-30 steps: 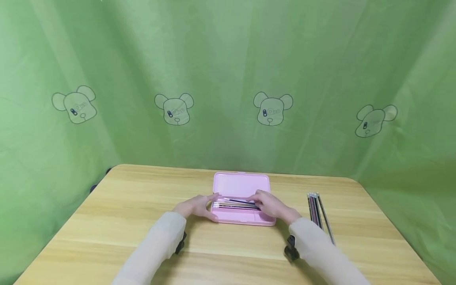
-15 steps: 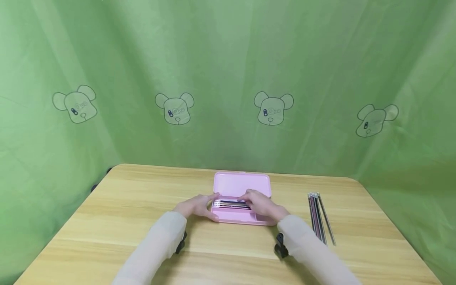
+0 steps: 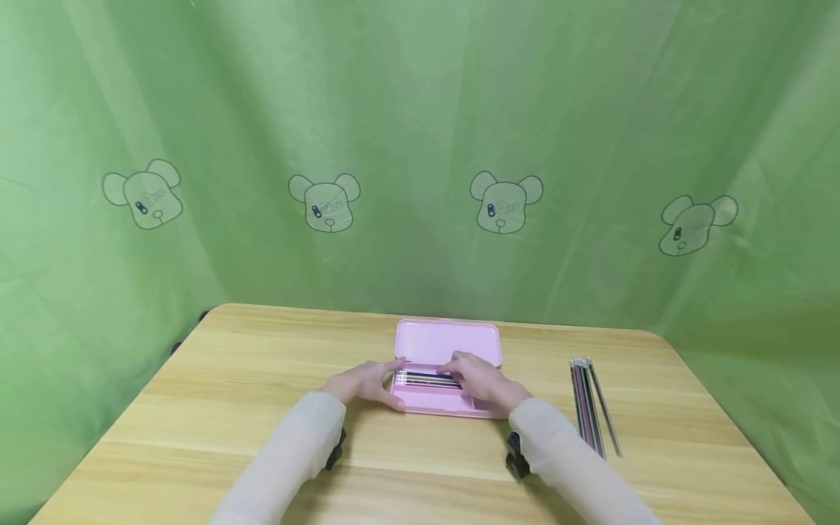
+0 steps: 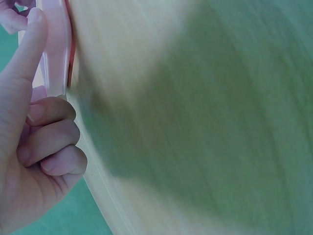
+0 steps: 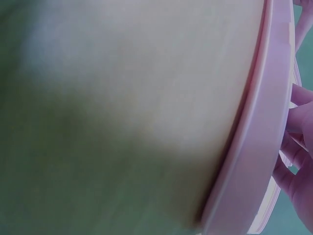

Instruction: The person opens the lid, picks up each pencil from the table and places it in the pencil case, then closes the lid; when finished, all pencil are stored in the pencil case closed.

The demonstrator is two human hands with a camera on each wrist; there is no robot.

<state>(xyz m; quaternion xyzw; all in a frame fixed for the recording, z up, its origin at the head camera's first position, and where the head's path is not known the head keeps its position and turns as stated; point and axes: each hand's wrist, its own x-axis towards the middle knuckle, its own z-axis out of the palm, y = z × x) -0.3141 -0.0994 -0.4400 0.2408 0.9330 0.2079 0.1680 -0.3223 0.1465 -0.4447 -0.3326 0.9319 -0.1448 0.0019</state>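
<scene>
A pink pencil case (image 3: 429, 399) lies unlidded near the table's back edge, its lid (image 3: 446, 341) leaning back behind it. Several pencils (image 3: 420, 380) lie lengthwise in its rear part, their silver ends to the left. My left hand (image 3: 367, 380) grips the case's left end between thumb and fingers; in the left wrist view the thumb lies along its front side and the other fingers curl. Over the pencils' right part, my right hand (image 3: 482, 379) reaches down into the case, its fingers (image 5: 298, 117) spread and touching the pencils. The pencils' right ends are hidden beneath it.
More pencils (image 3: 586, 408) lie on the wooden table (image 3: 230, 408) to the right, mostly bundled, one slightly apart. My right forearm is beside their near ends. A green curtain (image 3: 407, 109) with bear heads surrounds the table.
The right hand has moved a little left along the case, then stayed. The dark pencil under it, earlier slanted, now lies level beside the others. The left hand has kept its place.
</scene>
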